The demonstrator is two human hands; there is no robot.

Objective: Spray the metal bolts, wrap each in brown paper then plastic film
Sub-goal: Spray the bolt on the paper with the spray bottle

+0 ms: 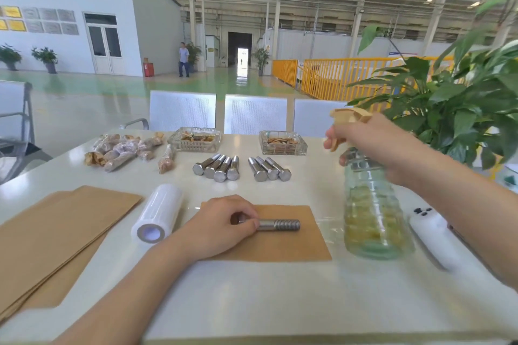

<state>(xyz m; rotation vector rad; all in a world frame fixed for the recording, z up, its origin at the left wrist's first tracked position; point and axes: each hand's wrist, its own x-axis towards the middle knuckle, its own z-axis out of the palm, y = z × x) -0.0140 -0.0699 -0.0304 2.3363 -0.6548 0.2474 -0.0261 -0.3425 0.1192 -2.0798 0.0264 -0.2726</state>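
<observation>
With the left hand (224, 225) pinching the head of the bolt (279, 224) on the brown paper (291, 246) near centre and the right hand's (372, 145) fingers curled round the spray bottle (372, 221), spray may miss and wet the tabletop (266, 297).

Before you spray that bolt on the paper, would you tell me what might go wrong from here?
1. The left hand holds the bolt by its head, so spray would likely wet the fingers and miss the covered head.
2. The spray bottle, gripped by the right hand, is beside the brown paper sheet; overspray may soak it.
3. The nozzle seems aimed left, possibly above the bolt.
</observation>
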